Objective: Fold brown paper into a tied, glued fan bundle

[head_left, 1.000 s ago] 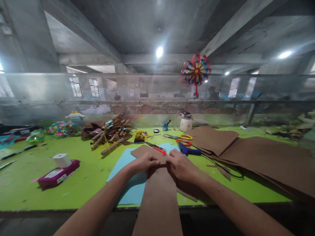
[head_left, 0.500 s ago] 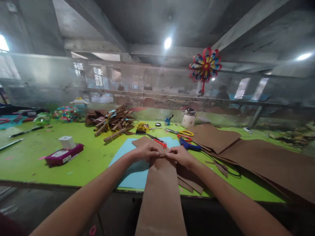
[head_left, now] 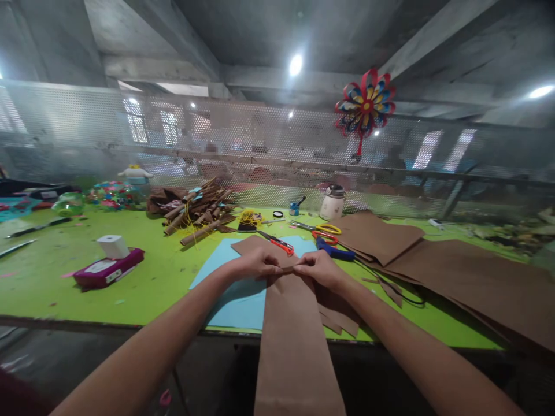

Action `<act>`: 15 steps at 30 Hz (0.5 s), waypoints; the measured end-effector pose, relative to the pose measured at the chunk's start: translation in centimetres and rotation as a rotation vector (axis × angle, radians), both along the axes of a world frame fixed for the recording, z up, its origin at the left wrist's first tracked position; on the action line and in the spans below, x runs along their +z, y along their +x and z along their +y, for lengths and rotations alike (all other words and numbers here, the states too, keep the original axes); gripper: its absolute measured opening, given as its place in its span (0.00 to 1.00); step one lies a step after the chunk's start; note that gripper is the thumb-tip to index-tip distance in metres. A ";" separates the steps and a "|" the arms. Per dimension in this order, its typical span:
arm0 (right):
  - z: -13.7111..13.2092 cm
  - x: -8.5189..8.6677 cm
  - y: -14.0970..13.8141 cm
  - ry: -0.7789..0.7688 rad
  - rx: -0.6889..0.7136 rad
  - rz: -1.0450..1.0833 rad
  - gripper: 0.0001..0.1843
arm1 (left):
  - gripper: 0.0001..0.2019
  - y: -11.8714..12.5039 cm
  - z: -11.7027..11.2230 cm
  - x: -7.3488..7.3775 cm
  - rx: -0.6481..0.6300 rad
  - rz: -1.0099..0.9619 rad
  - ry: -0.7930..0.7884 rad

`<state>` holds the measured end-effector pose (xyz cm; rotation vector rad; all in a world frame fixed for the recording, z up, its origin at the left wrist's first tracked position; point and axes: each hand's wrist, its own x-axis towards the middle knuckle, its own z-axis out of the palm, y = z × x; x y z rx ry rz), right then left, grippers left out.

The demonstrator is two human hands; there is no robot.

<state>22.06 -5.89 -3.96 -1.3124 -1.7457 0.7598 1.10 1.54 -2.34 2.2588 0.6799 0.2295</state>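
Note:
A long strip of brown kraft paper (head_left: 295, 341) hangs over the table's front edge toward me. Its far end is folded into a narrow band between my hands. My left hand (head_left: 259, 264) pinches the left end of that fold, and my right hand (head_left: 318, 268) pinches the right end, a short gap apart. Beneath lie light blue sheets (head_left: 236, 303) and more brown paper (head_left: 336, 306). Just beyond my fingers rests a red and black utility knife (head_left: 281, 245). A blue glue gun (head_left: 335, 250) lies past my right hand.
Scissors with yellow handles (head_left: 325, 229) lie behind the glue gun. Large brown sheets (head_left: 468, 271) cover the right side. Rolled brown paper (head_left: 203, 214) is piled at the back left. A purple box (head_left: 108, 271) carries a white block (head_left: 113, 247). A mesh partition (head_left: 260, 133) stands behind.
The near part of the paper strip has swung slightly to the right. The fingertips have drawn a little apart along the fold, both hands still pinching it. The view has shifted slightly.

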 end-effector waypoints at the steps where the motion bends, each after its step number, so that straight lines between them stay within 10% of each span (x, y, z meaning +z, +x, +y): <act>1: 0.0 0.1 0.0 0.014 0.007 -0.007 0.09 | 0.19 0.0 0.0 -0.1 -0.004 -0.004 0.003; 10: 0.2 0.1 0.7 0.135 0.091 -0.257 0.08 | 0.19 0.2 0.4 -0.4 -0.044 -0.063 0.025; 15: -4.8 5.1 -1.7 0.512 0.023 -0.291 0.13 | 0.18 0.0 0.5 -0.5 0.006 -0.048 -0.011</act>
